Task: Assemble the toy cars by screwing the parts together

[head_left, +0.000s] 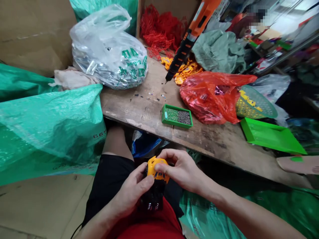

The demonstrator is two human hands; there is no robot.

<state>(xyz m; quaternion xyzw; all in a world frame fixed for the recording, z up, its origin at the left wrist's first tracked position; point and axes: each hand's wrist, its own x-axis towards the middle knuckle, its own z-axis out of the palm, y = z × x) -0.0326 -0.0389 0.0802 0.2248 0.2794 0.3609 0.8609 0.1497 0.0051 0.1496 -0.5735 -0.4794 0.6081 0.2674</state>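
Over my lap, a yellow plastic piece (152,165) with dark printed markings sits against a glossy black plastic part (152,199). It looks like a toy shell on its base, but the exact kind is unclear. My left hand (132,187) is closed around the left side of both, thumb in front. From the right, my right hand (183,169) pinches the yellow piece between thumb and fingers. Whether the two parts are fastened together cannot be seen. Beyond the hands, a small green tray (177,125) of tiny dark metal pieces, apparently screws, rests near the table edge.
An orange-and-black electric screwdriver (185,46) hangs tip-down over the wooden table (142,109). Yellow pieces (186,71), a red bag (211,96), a clear bag (109,53) and a green bin (271,136) stand around. Green sacks (50,132) flank me; a person (239,25) is far right.
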